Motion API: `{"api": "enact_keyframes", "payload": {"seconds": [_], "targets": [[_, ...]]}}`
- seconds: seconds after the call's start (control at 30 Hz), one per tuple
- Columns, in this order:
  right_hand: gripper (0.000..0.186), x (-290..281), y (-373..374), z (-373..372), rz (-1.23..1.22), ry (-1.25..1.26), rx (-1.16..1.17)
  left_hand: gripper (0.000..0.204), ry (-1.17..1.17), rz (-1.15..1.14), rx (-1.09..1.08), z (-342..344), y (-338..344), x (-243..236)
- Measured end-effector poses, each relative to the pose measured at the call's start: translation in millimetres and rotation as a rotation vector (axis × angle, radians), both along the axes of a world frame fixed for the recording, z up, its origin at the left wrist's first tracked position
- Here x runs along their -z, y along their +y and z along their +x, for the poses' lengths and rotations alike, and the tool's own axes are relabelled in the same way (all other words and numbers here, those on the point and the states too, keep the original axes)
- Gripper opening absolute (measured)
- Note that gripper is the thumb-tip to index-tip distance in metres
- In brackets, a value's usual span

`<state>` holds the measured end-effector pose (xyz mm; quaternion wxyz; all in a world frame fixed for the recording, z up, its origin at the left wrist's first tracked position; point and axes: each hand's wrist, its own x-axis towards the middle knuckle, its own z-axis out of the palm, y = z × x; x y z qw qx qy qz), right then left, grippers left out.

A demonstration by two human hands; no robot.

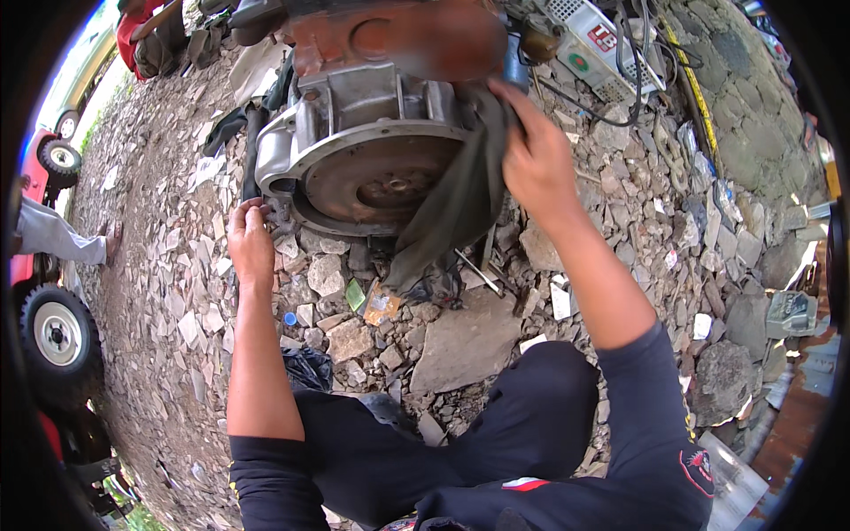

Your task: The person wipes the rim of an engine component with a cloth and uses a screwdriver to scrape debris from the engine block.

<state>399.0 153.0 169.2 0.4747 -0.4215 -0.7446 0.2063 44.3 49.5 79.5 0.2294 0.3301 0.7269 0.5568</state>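
A rust-red engine block (341, 44) with a silver bell housing (354, 93) rests on the rubble in front of me. Its round brown flywheel (345, 190) faces me. At the housing's right side my right hand (538, 159) is closed on a dark grey-green cloth (456, 195), which hangs down over part of the flywheel. My left hand (251, 221) is at the housing's lower left, fingers curled, by the lower end of a dark bar (252, 155). Whether those fingers grip the bar is hidden.
Broken stone and tile cover the ground. A flat slab (469, 336) lies before my knees. A white plastic crate (598, 49) with black cables stands at the back right. To the left are a red vehicle's wheel (60, 332), a person's leg (66, 234) and another person in red (133, 35).
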Motion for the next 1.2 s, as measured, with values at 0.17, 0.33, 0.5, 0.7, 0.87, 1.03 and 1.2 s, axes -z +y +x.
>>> {"api": "enact_keyframes", "payload": {"seconds": [0.17, 0.33, 0.5, 0.7, 0.87, 1.03, 1.2], "targets": [[0.042, 12.1, 3.9, -26.1, 0.216, -0.127, 0.014, 0.034, 0.094, -0.056, 0.008, 16.3, -3.7, 7.5], [0.046, 41.3, -12.4, 21.7, 0.244, -0.193, -0.008, 0.033, 0.149, -0.037, 0.022, 43.3, -6.2, -17.4], [0.035, 25.5, 13.9, 24.8, 0.226, -0.121, 0.016, 0.031, 0.177, -0.036, 0.045, 19.8, -19.6, -8.9], [0.046, 38.0, 2.2, -14.4, 0.440, -0.196, 0.032, 0.031, 0.039, -0.021, -0.048, 19.0, -43.4, -33.7], [0.043, 86.2, 10.2, 41.7, 0.295, -0.154, 0.144, 0.031, 0.122, -0.035, -0.032, 6.4, -50.5, -34.5], [0.041, 22.8, 21.0, 21.0, -0.154, 0.084, 0.075, 0.030, 0.076, -0.020, -0.043, -15.0, -53.9, -19.4], [0.048, 17.3, 40.8, 13.2, -0.276, -0.231, -0.122, 0.034, 0.063, 0.004, 0.008, 2.8, -40.0, -20.2]]}}
